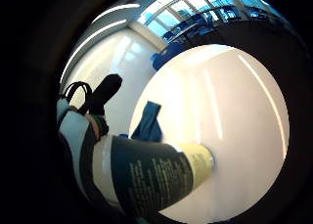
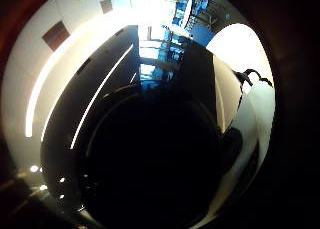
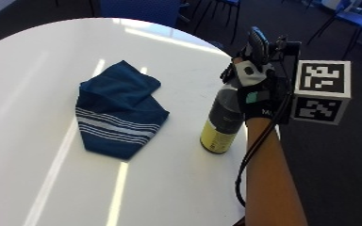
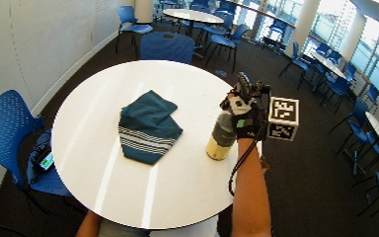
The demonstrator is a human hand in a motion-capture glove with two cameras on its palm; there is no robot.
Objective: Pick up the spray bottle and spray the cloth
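round white table (image 3: 37, 155) carries the work. spray bottle (image 3: 222, 123) stands upright near its edge, gloved right hand (image 3: 256, 92) wrapped round the bottle's top. blue cloth (image 3: 118, 110) lies flat beside it, away from the hand, bottle between.

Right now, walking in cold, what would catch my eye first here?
Probably the black-gloved right hand gripping the top of a dark spray bottle with a yellow base, standing near the round white table's edge. Beside it lies a crumpled blue cloth with white stripes.
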